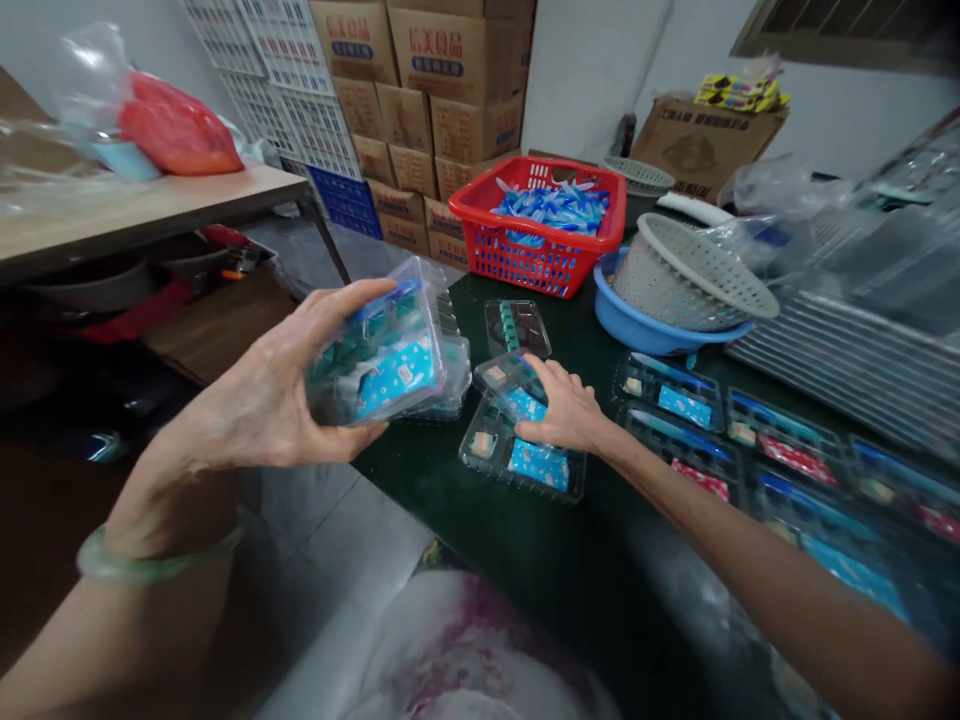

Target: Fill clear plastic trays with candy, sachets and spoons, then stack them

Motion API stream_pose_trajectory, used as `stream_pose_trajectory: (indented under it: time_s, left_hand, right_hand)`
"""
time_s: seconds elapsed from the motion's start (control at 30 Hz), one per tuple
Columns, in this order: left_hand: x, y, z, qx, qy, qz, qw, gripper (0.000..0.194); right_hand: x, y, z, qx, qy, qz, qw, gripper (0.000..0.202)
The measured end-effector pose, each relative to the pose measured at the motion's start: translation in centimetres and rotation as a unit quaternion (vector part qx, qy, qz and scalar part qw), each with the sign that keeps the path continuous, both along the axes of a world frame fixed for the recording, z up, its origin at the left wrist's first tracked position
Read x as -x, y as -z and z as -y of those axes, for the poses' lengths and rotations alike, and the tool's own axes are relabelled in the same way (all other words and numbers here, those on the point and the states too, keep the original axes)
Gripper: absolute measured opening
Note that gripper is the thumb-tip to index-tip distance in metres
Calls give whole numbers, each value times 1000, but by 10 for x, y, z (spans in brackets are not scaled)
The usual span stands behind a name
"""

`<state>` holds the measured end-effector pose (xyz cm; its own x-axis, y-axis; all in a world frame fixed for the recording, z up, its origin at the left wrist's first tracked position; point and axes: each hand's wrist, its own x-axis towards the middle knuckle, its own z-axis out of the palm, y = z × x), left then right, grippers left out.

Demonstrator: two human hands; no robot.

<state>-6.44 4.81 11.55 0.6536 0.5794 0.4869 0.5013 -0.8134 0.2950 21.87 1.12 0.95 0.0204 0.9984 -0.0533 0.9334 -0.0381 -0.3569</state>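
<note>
My left hand (277, 385) is wrapped round a stack of clear plastic trays (397, 375), held tilted above the table's near-left edge. Teal pieces and a light blue patterned packet show through the plastic. My right hand (566, 405) grips another clear tray (501, 374) by its right side, thumb and fingers on its edge. It overlaps a lower clear tray (487, 470) on the table, which holds a blue packet and a small pale block. Behind them lies a clear tray (536, 330) with a row of teal pieces. More stacked trays sit partly hidden behind my left hand.
A red basket (517, 265) of blue pen-like sticks stands at the back of the dark green table (450, 510). Right of it, a grey strainer (675, 275) leans in a blue basin (637, 325). Several filled trays (787, 440) lie on the right. Cardboard boxes (465, 60) are stacked behind.
</note>
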Motion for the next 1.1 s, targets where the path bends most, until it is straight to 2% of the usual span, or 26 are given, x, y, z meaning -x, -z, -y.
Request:
stream_pose_trajectory:
  time_s: [0.07,0.17,0.27,0.37,0.43,0.53,0.6,0.7,0.8,0.93,1.0,1.1]
  left_hand:
    - [7,1,-4,-7,-10,7,1000,92]
    - [13,1,-10,-16,-10,21,1000,94]
    - [9,-1,-14,-30,4,19,999,95]
    - [-7,-5,-12,-13,25,-7,1000,93]
    - [-21,-7,-9,2,50,-35,998,91]
    - [-43,-6,-4,6,89,-90,992,92]
    - [-57,-3,-1,7,104,-134,986,94]
    - [-80,7,3,1,138,-187,973,96]
    - [-103,24,4,-17,182,-231,955,97]
    - [-124,53,1,-8,231,-297,927,100]
    - [-128,67,-1,0,244,-311,918,104]
    - [-129,80,0,19,237,-308,921,113]
  right_hand:
    - [-4,-10,8,-30,-15,-4,999,98]
    - [-5,-19,27,-67,-80,14,994,99]
    - [2,-11,43,-70,-159,61,983,100]
    - [9,5,49,-63,-195,88,975,100]
    - [10,10,50,-62,-201,76,975,108]
    - [-1,1,50,-70,-194,22,978,118]
    - [-16,-11,50,-90,-162,-31,982,103]
    - [-47,-26,45,-141,-62,-121,981,60]
    - [-71,-28,31,-167,14,-195,966,38]
    - [-74,-12,-1,-161,-15,-221,962,30]
    - [-67,-2,-19,-164,-44,-164,972,30]
    - [-56,9,-41,-162,-92,-9,982,32]
